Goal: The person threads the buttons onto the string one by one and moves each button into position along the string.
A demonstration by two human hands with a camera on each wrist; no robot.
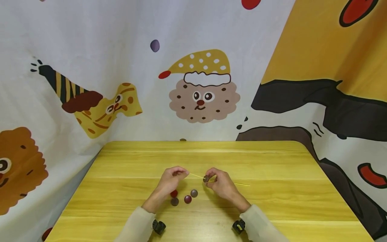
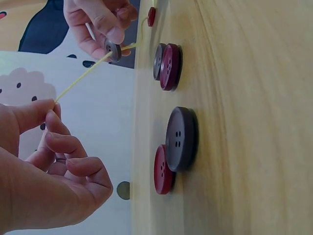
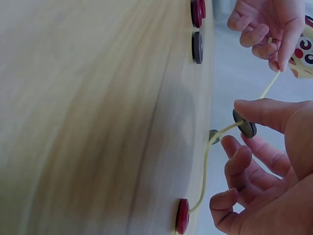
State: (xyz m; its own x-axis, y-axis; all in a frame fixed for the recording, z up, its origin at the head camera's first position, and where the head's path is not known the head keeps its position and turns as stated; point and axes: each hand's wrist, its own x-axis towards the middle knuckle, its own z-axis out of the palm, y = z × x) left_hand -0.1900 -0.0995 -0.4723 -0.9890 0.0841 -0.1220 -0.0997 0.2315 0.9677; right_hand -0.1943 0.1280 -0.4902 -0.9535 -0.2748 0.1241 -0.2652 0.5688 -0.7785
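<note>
My left hand (image 1: pixel 169 179) pinches one end of a thin yellow string (image 2: pixel 80 81) between thumb and forefinger. The string runs taut to a dark brown button (image 3: pixel 244 124), which my right hand (image 1: pixel 223 185) holds by its edges above the table. It passes through this button, then slackens down to a red button (image 3: pixel 182 217) at the table in the right wrist view. Below my left hand lie a red button (image 1: pixel 173 193) and a dark button (image 1: pixel 174 201), close together. Between the hands rest a maroon button (image 1: pixel 187 199) and a grey-brown button (image 1: pixel 194 193).
The light wooden table (image 1: pixel 127 168) has rounded far corners. Behind it hangs a white curtain (image 1: pixel 127 43) with cartoon prints. Small black devices sit at the left cuff (image 1: pixel 159 227) and the right cuff (image 1: pixel 239 227).
</note>
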